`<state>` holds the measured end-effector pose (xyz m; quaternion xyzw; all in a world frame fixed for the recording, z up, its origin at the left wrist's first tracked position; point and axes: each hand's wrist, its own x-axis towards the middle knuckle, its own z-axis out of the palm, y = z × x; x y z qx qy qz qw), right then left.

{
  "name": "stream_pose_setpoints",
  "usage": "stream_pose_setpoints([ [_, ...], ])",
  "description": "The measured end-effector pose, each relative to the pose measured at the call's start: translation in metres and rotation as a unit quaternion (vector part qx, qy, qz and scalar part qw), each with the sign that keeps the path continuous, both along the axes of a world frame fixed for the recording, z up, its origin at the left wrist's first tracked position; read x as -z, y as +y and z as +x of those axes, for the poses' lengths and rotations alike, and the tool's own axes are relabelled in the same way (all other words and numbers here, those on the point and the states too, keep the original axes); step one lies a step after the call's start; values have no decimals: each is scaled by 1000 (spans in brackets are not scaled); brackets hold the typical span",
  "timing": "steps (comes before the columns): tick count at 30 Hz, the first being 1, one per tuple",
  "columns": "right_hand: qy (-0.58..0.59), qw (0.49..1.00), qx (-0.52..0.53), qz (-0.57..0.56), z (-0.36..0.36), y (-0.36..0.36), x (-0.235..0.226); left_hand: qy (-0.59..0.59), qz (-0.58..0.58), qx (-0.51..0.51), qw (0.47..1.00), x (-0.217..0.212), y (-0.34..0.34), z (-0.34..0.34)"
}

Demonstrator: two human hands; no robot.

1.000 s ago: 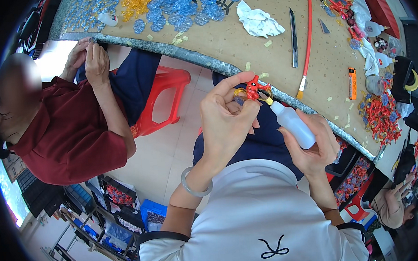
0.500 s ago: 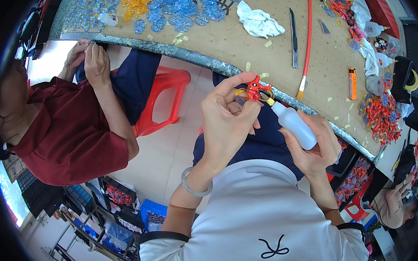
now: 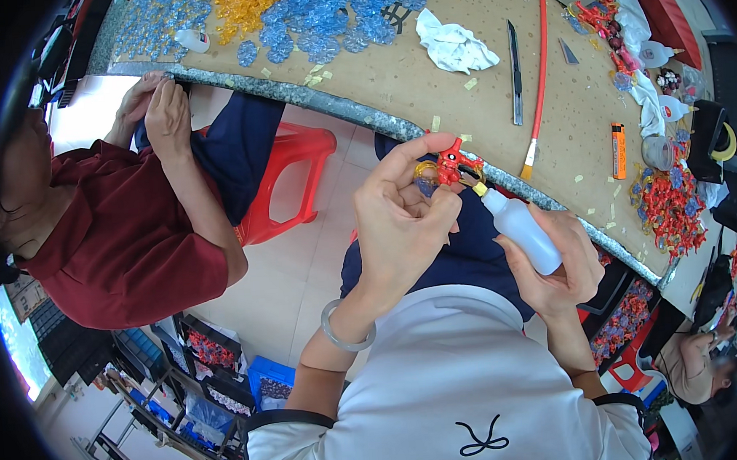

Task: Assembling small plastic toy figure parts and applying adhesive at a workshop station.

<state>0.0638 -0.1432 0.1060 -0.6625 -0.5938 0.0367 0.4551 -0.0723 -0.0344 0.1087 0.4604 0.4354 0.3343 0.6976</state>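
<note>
We've got the right hand (image 3: 569, 264) wrapped round a white bottle (image 3: 522, 231), yellow nozzle (image 3: 479, 189) just beside the red figurine (image 3: 449, 164) the left hand (image 3: 400, 221) pinches, near the tabletop (image 3: 495, 96) edge. We'd keep both steady, squeeze lightly. Brush (image 3: 538, 97) lies beyond.

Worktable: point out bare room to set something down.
Bare board lies between the brush and the orange item, and below the cloth, left of the black tool, bar small scraps. Crowded: top left, blue and yellow pieces; right edge, red trinkets.
</note>
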Motion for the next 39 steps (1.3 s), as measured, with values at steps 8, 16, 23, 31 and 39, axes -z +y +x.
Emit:
stream_pose_setpoints([
  [8,-13,1000,-5,-7,2,-2,-5,-8,4,-1,1000,-2,-1,0],
  [16,-20,1000,-11,-8,2,-1,-5,-4,-33,26,999,-6,3,-4],
  [23,-40,999,-27,-11,5,-1,-7,-43,-74,31,996,-3,8,-5],
  [31,-41,998,-41,20,6,2,-8,-62,-108,42,991,-1,10,-7],
  [39,111,993,46,-19,19,-13,-5,4,-7,-2,1000,1,4,-2],
])
